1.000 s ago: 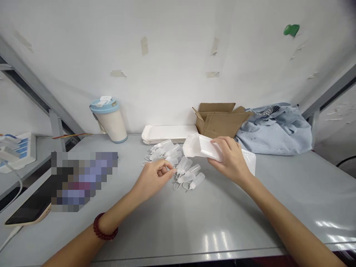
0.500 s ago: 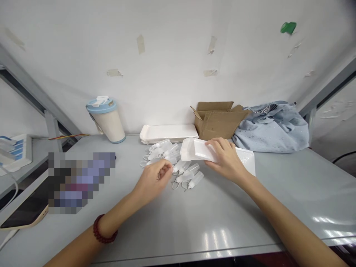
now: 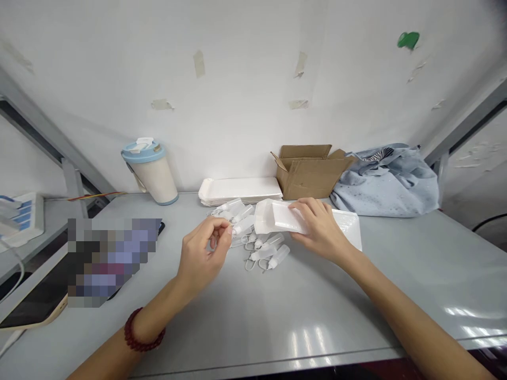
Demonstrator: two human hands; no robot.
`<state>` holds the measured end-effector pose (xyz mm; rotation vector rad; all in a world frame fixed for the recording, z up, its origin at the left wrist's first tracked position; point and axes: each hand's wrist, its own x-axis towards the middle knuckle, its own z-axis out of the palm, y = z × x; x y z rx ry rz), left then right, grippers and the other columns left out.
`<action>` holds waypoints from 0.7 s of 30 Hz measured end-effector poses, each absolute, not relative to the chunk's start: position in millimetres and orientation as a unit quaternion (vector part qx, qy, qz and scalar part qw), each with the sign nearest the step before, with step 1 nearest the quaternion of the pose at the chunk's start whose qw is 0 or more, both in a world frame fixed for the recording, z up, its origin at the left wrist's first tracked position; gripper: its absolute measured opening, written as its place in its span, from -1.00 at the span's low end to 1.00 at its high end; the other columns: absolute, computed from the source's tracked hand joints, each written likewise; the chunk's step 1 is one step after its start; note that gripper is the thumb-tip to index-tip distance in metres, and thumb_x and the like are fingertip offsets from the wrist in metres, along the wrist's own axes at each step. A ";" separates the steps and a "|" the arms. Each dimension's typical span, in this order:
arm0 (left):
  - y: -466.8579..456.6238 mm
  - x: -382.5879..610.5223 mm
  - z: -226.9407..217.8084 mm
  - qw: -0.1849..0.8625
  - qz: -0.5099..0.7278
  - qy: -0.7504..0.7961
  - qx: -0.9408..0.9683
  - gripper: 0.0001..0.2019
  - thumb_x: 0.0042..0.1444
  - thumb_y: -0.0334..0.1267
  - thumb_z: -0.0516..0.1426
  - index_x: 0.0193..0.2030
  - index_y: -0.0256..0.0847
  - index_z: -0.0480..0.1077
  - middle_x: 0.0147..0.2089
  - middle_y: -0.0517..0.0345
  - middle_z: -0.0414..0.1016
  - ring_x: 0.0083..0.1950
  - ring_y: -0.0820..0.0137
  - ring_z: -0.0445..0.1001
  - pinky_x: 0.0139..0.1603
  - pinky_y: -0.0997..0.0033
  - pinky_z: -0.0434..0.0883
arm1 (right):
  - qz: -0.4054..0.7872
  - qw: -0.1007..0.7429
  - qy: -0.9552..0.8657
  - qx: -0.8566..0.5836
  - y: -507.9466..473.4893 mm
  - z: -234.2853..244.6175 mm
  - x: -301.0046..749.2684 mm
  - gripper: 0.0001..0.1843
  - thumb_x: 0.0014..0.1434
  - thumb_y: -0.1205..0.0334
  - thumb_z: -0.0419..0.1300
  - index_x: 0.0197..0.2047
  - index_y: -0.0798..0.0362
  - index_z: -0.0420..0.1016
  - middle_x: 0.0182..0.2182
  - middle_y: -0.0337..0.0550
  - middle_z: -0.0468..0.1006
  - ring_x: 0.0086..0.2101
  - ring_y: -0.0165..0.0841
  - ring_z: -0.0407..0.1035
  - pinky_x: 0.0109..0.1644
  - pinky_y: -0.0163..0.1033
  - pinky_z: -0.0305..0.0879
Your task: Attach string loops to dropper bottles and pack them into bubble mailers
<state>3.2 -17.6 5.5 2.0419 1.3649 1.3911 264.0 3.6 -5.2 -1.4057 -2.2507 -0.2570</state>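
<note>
My left hand [image 3: 206,248] pinches the nozzle end of a small translucent squeeze bottle [image 3: 245,225] between thumb and forefinger. The bottle's body points right, toward the mouth of a white padded envelope [image 3: 288,217]. My right hand [image 3: 317,227] is wrapped over that envelope, whose flap end [image 3: 263,217] faces left and looks spread. Beneath my right hand lies another white envelope [image 3: 349,226], partly covered. Several similar bottles [image 3: 269,248] with thin loops at their caps lie in a loose pile between my hands; my left fingers hide part of it.
Behind the pile is a stack of white envelopes [image 3: 241,188]. An open cardboard box [image 3: 317,178] and a blue-grey cloth bag [image 3: 392,184] stand right of it. At left are a lidded tumbler [image 3: 158,174], a phone [image 3: 39,290] and a blurred-out item [image 3: 119,258].
My left hand has drawn back left and slightly up from the pile, with a bottle now in its fingertips. My right hand and its envelope have barely moved.
</note>
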 end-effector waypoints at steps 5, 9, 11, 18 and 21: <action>-17.7 7.0 1.8 0.138 0.447 0.457 0.756 -0.87 0.15 -0.32 0.04 -0.39 -0.15 0.36 -0.49 0.21 0.36 -0.47 0.43 0.26 -0.42 0.45 0.24 | -0.090 0.237 -0.846 -0.470 -5.4 -4.0 251.5 -0.53 -0.01 0.29 0.14 0.02 0.03 0.21 -0.07 0.05 0.35 -0.06 -0.08 0.24 -0.04 0.00 0.10; -18.4 9.6 -0.7 0.182 0.406 0.433 0.784 -0.83 0.17 -0.30 0.05 -0.19 -0.09 0.46 -0.30 0.13 0.47 -0.27 0.35 0.36 -0.30 0.44 0.30 | -0.084 0.244 -0.858 -0.444 -10.1 -4.1 245.0 -0.54 0.01 0.28 0.14 0.01 0.04 0.20 -0.09 0.07 0.36 -0.08 -0.08 0.24 -0.03 0.01 0.09; -18.7 9.3 -0.7 0.220 0.388 0.421 0.790 -0.70 0.18 -0.30 0.05 0.04 -0.01 0.40 -0.11 0.11 0.47 -0.10 0.31 0.36 -0.16 0.41 0.33 | -0.083 0.247 -0.856 -0.446 -9.4 -4.6 245.9 -0.54 0.00 0.30 0.14 0.02 0.04 0.20 -0.08 0.06 0.36 -0.08 -0.10 0.25 -0.03 0.01 0.09; -12.1 3.6 0.7 0.198 0.398 0.475 0.760 -0.81 0.17 -0.30 0.04 -0.13 -0.10 0.43 -0.18 0.11 0.49 -0.20 0.32 0.37 -0.39 0.46 0.28 | -0.081 0.268 -0.831 -0.481 -0.6 -5.7 258.4 -0.54 0.03 0.25 0.15 0.02 0.02 0.19 -0.06 0.04 0.34 -0.05 -0.09 0.25 -0.03 0.01 0.09; -9.6 4.7 -4.6 0.218 0.294 0.455 0.812 -0.89 0.12 -0.26 0.09 -0.26 -0.14 0.43 -0.27 0.10 0.49 -0.23 0.28 0.38 -0.34 0.41 0.28 | -0.091 0.274 -0.819 -0.496 2.2 -5.9 262.1 -0.55 0.02 0.24 0.15 0.01 0.01 0.20 -0.07 0.04 0.35 -0.05 -0.09 0.25 -0.04 0.00 0.09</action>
